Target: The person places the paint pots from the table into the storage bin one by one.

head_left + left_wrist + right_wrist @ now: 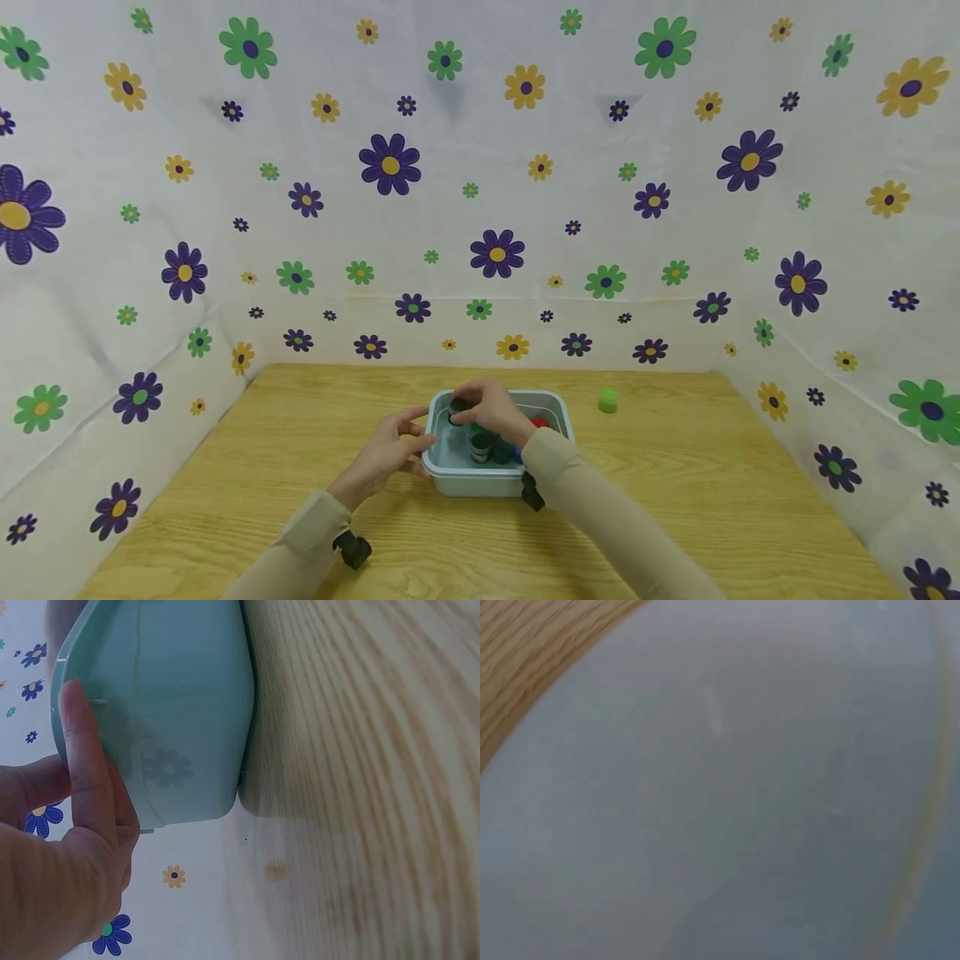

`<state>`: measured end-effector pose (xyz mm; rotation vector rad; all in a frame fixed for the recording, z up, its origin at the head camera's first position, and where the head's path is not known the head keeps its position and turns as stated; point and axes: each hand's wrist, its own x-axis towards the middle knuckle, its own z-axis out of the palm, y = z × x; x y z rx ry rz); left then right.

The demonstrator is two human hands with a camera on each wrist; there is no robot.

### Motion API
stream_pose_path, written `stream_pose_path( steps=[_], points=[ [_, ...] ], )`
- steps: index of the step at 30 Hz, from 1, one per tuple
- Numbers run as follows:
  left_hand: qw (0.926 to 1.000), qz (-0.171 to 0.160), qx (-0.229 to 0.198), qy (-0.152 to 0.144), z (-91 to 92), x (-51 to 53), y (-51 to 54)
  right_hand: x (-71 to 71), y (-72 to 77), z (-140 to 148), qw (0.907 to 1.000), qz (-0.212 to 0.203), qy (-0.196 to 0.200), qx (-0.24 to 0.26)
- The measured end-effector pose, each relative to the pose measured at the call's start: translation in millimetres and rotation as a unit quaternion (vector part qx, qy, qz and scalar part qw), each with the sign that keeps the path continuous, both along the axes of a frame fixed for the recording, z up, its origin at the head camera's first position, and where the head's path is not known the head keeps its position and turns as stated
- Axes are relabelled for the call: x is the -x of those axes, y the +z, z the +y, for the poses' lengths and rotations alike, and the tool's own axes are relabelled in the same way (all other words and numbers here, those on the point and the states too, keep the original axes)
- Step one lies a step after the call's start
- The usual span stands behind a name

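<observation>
A pale blue-grey plastic tub (480, 485) stands on the wooden table. My left hand (386, 454) holds its left side, thumb over the rim and fingers along the outer wall, as the left wrist view also shows. Reaching over the front rim, my right hand (495, 412) pinches a small dark round object (456, 407) at the tub's back left; its kind is unclear. Below that hand, a small dark jar (480, 448) with a pale band sits beside a dark green item (502, 450). Red (540, 422) and blue (517, 455) items are partly hidden by the right hand and wrist.
A lime-green ball (608, 400) lies on the table to the right of the tub. White sheets (480, 217) printed with flowers rise behind and at both sides of the table (675, 483). The right wrist view is filled mostly by the tub's blurred wall (705, 787).
</observation>
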<state>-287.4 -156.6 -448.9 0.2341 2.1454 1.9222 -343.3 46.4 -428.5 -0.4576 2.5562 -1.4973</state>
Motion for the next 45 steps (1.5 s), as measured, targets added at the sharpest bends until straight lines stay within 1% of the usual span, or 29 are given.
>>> stream_pose_path(
  steps=[6, 11, 14, 17, 25, 34, 40, 45],
  points=[
    [1.0000, 0.001, 0.008, 0.004, -0.6, 0.2, -1.0, 0.3, -3.6, -2, 0.9967, 0.043, 0.011, -0.068],
    [1.0000, 0.004, 0.006, 0.001, -1.2, -0.1, -1.3, 3.6, -7.1, -2, 0.9898, 0.078, 0.035, -0.114],
    [1.0000, 0.006, 0.006, -0.001, -1.7, 0.9, -1.5, 5.0, -8.0, -2, 0.9855, 0.088, 0.045, -0.138],
    [1.0000, 0.007, 0.006, 0.000, -2.1, 1.6, -2.0, 5.3, -9.4, -2, 0.9839, 0.093, 0.046, -0.146],
    [1.0000, 0.001, 0.009, 0.003, -1.7, 0.8, -1.6, 3.7, -16.0, -5, 0.9847, 0.092, 0.037, -0.143],
    [0.9999, 0.004, 0.009, 0.003, -1.4, 0.5, -0.6, 3.9, -15.4, -7, 0.9834, 0.089, 0.037, -0.154],
    [0.9999, 0.004, 0.009, 0.011, -0.9, 1.7, -0.1, 6.9, -13.1, -6, 0.9834, 0.093, 0.034, -0.152],
    [0.9999, 0.006, 0.008, 0.010, -1.4, 2.1, -1.2, 4.9, -11.2, -4, 0.9840, 0.090, 0.037, -0.149]
  ],
)
